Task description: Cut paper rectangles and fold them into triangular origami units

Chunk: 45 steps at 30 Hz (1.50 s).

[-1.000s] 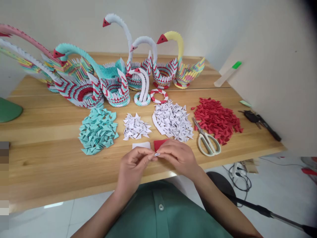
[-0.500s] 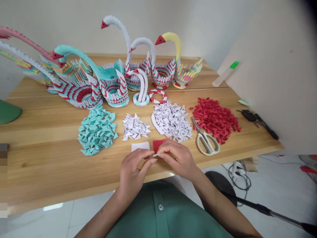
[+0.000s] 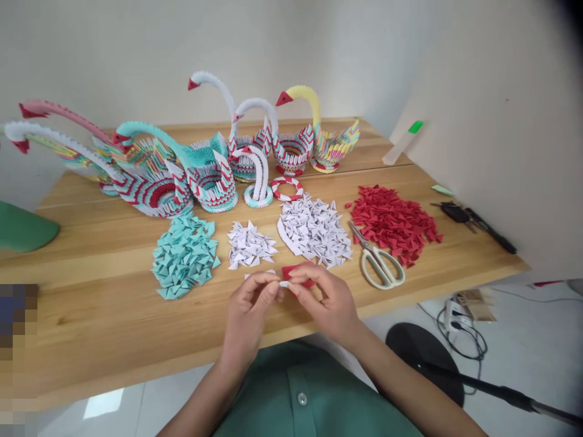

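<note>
Between my two hands is a small folded piece of white paper [image 3: 284, 284], pinched at both ends near the table's front edge. My left hand [image 3: 253, 306] grips its left end with thumb and forefinger. On the other end, my right hand [image 3: 326, 302] is closed in a similar pinch. Just behind the fingers lie a red paper sheet [image 3: 291, 272] and white paper [image 3: 255, 275], both partly covered by my hands. Farther back are a small heap of white folded triangles [image 3: 250, 244] and a larger white heap [image 3: 316, 232].
Turquoise triangles [image 3: 186, 257] lie left, red triangles [image 3: 392, 218] right. White-handled scissors [image 3: 381, 268] rest beside the red heap. Several paper swans, one turquoise-necked [image 3: 155, 137], line the back with a red-and-white ring [image 3: 286, 189]. Keys [image 3: 454, 211] lie at the right edge.
The white piece, earlier a thin edge between my fingertips, now shows a broader face. My left fingers have curled in more. The camera view has tilted up slightly.
</note>
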Each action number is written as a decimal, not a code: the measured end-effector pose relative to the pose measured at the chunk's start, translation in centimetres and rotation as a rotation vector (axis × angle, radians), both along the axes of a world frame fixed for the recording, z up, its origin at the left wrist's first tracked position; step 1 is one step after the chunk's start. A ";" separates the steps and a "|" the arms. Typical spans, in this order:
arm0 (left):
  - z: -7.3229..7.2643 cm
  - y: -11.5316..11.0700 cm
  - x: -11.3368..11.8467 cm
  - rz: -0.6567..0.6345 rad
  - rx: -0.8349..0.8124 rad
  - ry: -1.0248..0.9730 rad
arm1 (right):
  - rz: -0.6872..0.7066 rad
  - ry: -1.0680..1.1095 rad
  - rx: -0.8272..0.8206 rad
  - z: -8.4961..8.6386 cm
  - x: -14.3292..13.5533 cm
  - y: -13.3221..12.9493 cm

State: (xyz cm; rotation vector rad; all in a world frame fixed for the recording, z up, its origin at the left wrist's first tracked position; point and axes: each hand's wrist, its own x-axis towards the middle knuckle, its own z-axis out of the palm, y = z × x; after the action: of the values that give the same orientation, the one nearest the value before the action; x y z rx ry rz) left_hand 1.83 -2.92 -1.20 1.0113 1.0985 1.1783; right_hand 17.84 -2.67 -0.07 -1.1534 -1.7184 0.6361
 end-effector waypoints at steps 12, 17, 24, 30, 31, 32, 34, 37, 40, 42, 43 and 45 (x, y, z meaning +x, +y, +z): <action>0.4 1.2 2.0 -0.006 -0.221 -0.499 | -0.098 -0.093 0.205 -0.1 0.6 -0.8; 0.5 1.7 0.6 -0.082 -0.286 -0.556 | -0.317 -0.287 0.205 -0.8 7.1 -2.0; -0.3 1.5 0.6 -0.188 -0.324 -0.520 | -0.515 -0.718 -0.081 -2.5 14.3 -1.7; -0.1 1.9 1.2 -0.139 -0.373 -0.669 | -0.568 -0.773 -0.202 -2.7 14.8 -0.6; 0.1 1.9 1.3 -0.127 -0.393 -0.706 | -0.586 -0.737 -0.214 -2.4 14.8 -0.7; 0.3 2.0 1.4 -0.124 -0.415 -0.743 | -0.612 -0.659 -0.225 -2.0 14.7 -0.9; 0.7 2.1 1.5 -0.128 -0.443 -0.814 | -0.603 -0.368 -0.275 -1.2 14.2 -1.7; 0.7 2.1 1.4 -0.164 -0.466 -0.885 | -0.335 0.022 -0.396 0.1 12.4 -3.2; 0.3 1.8 1.0 -0.155 -0.457 -0.874 | -0.030 0.079 -0.525 1.1 9.6 -4.3; 0.0 1.7 0.8 -0.127 -0.416 -0.858 | 0.085 0.060 -0.541 1.4 7.9 -4.5; -0.1 1.7 0.7 -0.110 -0.389 -0.854 | 0.127 0.055 -0.537 1.5 7.2 -4.5; -0.2 1.7 0.6 -0.080 -0.335 -0.843 | 0.187 0.049 -0.528 1.5 6.1 -4.4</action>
State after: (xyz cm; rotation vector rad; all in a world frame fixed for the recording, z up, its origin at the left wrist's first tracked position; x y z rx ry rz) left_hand 2.38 -1.23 -1.36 0.2305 0.5367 1.1373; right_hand 23.90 -7.11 1.42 -1.3216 -1.6762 1.2784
